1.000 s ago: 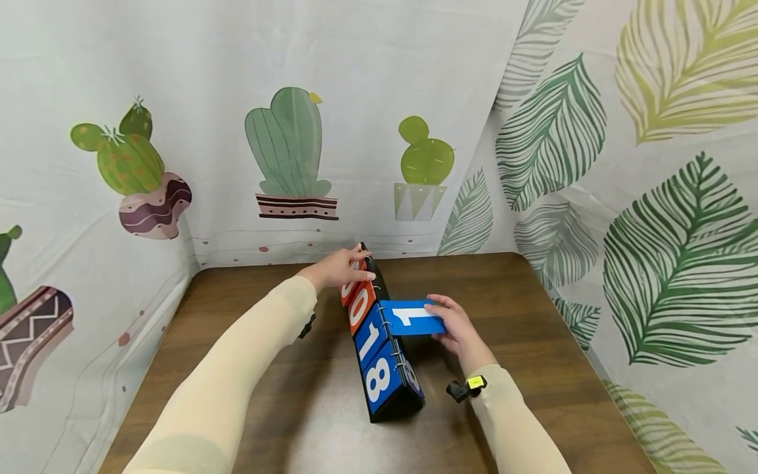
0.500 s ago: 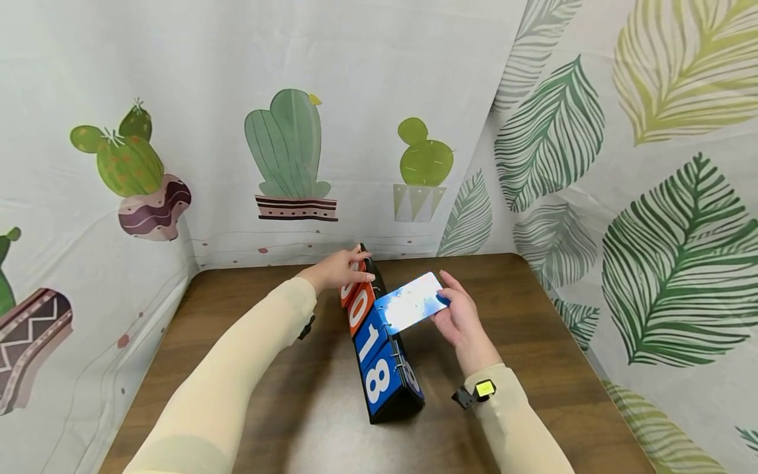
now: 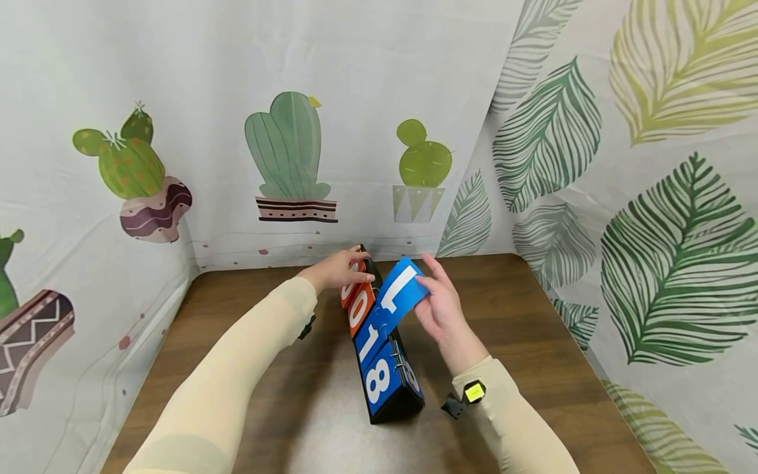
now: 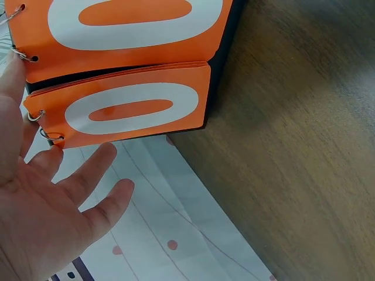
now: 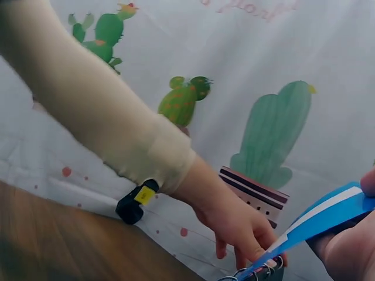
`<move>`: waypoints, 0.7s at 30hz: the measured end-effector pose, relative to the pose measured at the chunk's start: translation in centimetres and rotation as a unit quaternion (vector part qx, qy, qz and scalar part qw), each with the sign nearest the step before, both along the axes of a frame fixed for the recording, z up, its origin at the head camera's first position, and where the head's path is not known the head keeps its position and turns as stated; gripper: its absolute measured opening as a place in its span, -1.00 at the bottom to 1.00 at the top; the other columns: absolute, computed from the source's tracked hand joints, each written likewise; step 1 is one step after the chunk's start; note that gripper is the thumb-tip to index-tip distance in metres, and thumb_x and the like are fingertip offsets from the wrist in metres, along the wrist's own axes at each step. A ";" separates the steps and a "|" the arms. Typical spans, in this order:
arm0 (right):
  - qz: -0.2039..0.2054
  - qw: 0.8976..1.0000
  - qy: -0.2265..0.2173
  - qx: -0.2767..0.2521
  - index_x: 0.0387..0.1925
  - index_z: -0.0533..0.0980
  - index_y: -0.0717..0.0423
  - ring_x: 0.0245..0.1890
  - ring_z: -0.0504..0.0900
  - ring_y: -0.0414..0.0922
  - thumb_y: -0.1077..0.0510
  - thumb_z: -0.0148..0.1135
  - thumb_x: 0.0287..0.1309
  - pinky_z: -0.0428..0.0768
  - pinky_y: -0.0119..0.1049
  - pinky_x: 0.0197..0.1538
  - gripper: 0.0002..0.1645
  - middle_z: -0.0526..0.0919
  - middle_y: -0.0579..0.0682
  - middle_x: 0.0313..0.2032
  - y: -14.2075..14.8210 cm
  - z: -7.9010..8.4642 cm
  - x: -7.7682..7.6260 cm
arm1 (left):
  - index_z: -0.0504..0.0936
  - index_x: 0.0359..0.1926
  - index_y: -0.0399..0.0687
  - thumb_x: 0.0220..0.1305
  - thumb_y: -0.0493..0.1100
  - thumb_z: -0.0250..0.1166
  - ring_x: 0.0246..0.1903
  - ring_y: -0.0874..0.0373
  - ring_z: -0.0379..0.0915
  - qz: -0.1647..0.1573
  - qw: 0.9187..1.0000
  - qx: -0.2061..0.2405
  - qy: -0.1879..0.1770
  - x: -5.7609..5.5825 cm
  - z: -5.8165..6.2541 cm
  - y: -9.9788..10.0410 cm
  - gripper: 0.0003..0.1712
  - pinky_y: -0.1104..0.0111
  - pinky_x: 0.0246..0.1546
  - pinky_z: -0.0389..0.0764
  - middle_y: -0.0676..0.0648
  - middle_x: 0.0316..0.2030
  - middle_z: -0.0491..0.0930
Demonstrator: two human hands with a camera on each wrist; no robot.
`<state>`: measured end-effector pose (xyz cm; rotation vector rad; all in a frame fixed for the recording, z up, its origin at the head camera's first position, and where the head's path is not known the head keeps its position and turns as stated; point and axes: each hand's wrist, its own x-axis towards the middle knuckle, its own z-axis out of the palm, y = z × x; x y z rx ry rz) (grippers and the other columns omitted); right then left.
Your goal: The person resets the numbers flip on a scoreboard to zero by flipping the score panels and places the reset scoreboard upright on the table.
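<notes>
A tent-shaped black flip scoreboard (image 3: 395, 409) stands on the table, its number cards hung on metal rings. Orange zero cards (image 4: 132, 126) fill its far end; blue cards reading 1 and 8 (image 3: 377, 380) fill the near end. My left hand (image 3: 340, 268) holds the far end at the top ridge, some fingers spread beside the orange cards in the left wrist view. With thumb and fingers, my right hand (image 3: 445, 315) pinches the free end of a raised blue number card (image 3: 392, 297) showing a white 1. The card slants up from its rings and bends slightly in the right wrist view.
The brown wooden table (image 3: 272, 421) reaches to a white cloth backdrop (image 3: 361, 52) printed with cacti. A leaf-patterned cloth (image 3: 651, 263) hangs along the right side. Each wrist wears a dark strap device, the right one with a yellow screen (image 3: 474, 393).
My right hand has lifted the blue card from lying out to the right, swinging it up and leftward toward the ridge. The left hand and the scoreboard stay in place.
</notes>
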<state>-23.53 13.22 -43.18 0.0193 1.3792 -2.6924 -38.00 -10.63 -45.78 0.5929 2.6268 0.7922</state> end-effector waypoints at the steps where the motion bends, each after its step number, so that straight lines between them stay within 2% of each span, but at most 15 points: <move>1: 0.006 1.000 0.009 0.016 0.59 0.15 -0.13 0.39 0.35 0.09 0.33 -0.14 0.51 0.49 -0.17 0.41 -0.29 0.11 0.17 0.54 -0.2 0.1 0.0 | 0.30 0.56 0.21 0.34 0.28 0.33 0.60 -0.19 0.03 0.001 1.000 -0.004 0.001 0.0 0.0 0.0 -0.15 -0.12 0.49 0.32 -0.08 0.67 -0.11; 3: 0.024 0.998 0.025 0.060 0.59 0.17 -0.10 0.31 0.42 0.05 0.31 -0.11 0.51 0.59 -0.26 0.26 -0.30 0.18 0.20 0.50 -0.8 0.3 0.1 | 0.31 0.55 0.22 0.35 0.28 0.33 0.60 -0.20 0.02 0.003 1.000 -0.011 0.002 -0.1 0.0 0.1 -0.15 -0.14 0.49 0.30 -0.09 0.67 -0.09; 5: 0.050 0.991 0.048 0.112 0.58 0.18 -0.06 0.23 0.48 0.02 0.30 -0.09 0.50 0.61 -0.27 0.18 -0.31 0.26 0.25 0.46 -1.3 0.4 0.3 | 0.30 0.56 0.22 0.35 0.28 0.33 0.60 -0.21 0.02 0.001 1.000 -0.019 0.003 -0.2 0.0 0.1 -0.15 -0.17 0.50 0.27 -0.11 0.67 -0.10; 7: 0.079 0.980 0.075 0.169 0.58 0.18 0.01 0.16 0.54 0.03 0.28 -0.07 0.51 0.63 -0.15 0.17 -0.33 0.34 0.32 0.41 -1.9 0.2 0.6 | 0.30 0.56 0.21 0.36 0.26 0.32 0.59 -0.22 0.01 -0.004 1.000 -0.024 0.004 -0.3 0.2 0.1 -0.16 -0.18 0.50 0.25 -0.12 0.67 -0.10; 9: 0.102 0.964 0.092 0.229 0.56 0.23 0.05 0.09 0.61 0.11 0.24 -0.05 0.52 0.66 0.03 0.18 -0.36 0.44 0.36 0.33 -2.5 -0.1 1.0 | 0.30 0.56 0.21 0.38 0.22 0.32 0.59 -0.22 0.01 -0.009 1.000 -0.029 0.006 -0.4 0.3 0.0 -0.18 -0.17 0.51 0.24 -0.14 0.67 -0.11; 12: 0.121 0.932 0.117 0.321 0.52 0.30 0.07 -0.03 0.70 0.21 0.18 -0.04 0.55 0.70 0.17 0.09 -0.42 0.59 0.34 0.14 -3.3 -0.8 1.7 | 0.31 0.55 0.17 0.38 0.18 0.32 0.58 -0.21 0.05 -0.019 0.999 -0.034 0.015 -0.6 0.4 0.0 -0.20 -0.11 0.51 0.28 -0.16 0.66 -0.11; 13: 0.123 0.919 0.127 0.354 0.50 0.33 0.06 -0.10 0.70 0.21 0.16 -0.04 0.55 0.73 0.13 0.02 -0.44 0.62 0.32 0.03 -3.5 -1.0 1.9 | 0.31 0.55 0.16 0.38 0.19 0.32 0.58 -0.22 0.06 -0.022 0.999 -0.035 0.017 -0.6 0.5 0.0 -0.19 -0.10 0.51 0.27 -0.17 0.66 -0.11; 14: 0.120 0.903 0.141 0.387 0.49 0.36 0.06 -0.11 0.71 0.19 0.15 -0.03 0.55 0.74 0.05 -0.02 -0.45 0.65 0.28 0.01 -3.8 -1.2 2.0 | 0.31 0.56 0.14 0.37 0.20 0.32 0.58 -0.22 0.05 -0.025 0.999 -0.037 0.019 -0.7 0.5 0.1 -0.18 -0.08 0.52 0.27 -0.18 0.66 -0.11; 16: 0.116 0.871 0.174 0.446 0.49 0.36 0.06 -0.27 0.68 0.19 0.12 -0.06 0.56 0.71 -0.08 -0.22 -0.45 0.65 0.30 -0.15 -4.3 -1.5 2.3 | 0.31 0.55 0.11 0.35 0.24 0.34 0.59 -0.24 0.03 -0.024 0.999 -0.033 0.016 -0.6 0.6 0.2 -0.14 -0.10 0.53 0.24 -0.19 0.66 -0.11; 18: 0.102 0.839 0.203 0.494 0.50 0.36 0.07 -0.17 0.71 0.14 0.11 -0.09 0.57 0.71 -0.09 -0.15 -0.44 0.69 0.29 -0.03 -4.7 -1.8 2.5 | 0.31 0.56 0.10 0.33 0.27 0.35 0.60 -0.24 -0.01 -0.020 0.999 -0.030 0.012 -0.5 0.7 0.3 -0.11 -0.12 0.54 0.20 -0.19 0.66 -0.12; 19: 0.099 0.828 0.215 0.508 0.50 0.35 0.07 -0.08 0.72 0.13 0.10 -0.10 0.57 0.72 -0.06 -0.06 -0.44 0.69 0.29 0.06 -4.9 -1.8 2.6 | 0.30 0.56 0.09 0.33 0.27 0.35 0.60 -0.24 -0.02 -0.019 0.999 -0.029 0.009 -0.4 0.8 0.3 -0.11 -0.13 0.54 0.19 -0.19 0.66 -0.12; 20: 0.097 0.820 0.224 0.518 0.51 0.34 0.07 0.04 0.71 0.13 0.10 -0.12 0.58 0.71 -0.01 0.07 -0.43 0.66 0.26 0.20 -5.2 -1.8 2.8 | 0.31 0.56 0.08 0.34 0.25 0.35 0.60 -0.24 -0.02 -0.018 0.999 -0.027 0.008 -0.3 0.8 0.3 -0.12 -0.13 0.54 0.19 -0.20 0.66 -0.12; 21: 0.097 0.814 0.229 0.524 0.51 0.34 0.05 0.13 0.69 0.14 0.09 -0.13 0.58 0.68 0.05 0.16 -0.43 0.63 0.24 0.26 -5.4 -1.8 2.9 | 0.31 0.55 0.07 0.35 0.24 0.34 0.60 -0.25 -0.02 -0.020 0.999 -0.028 0.009 -0.2 1.0 0.3 -0.13 -0.14 0.54 0.19 -0.22 0.66 -0.12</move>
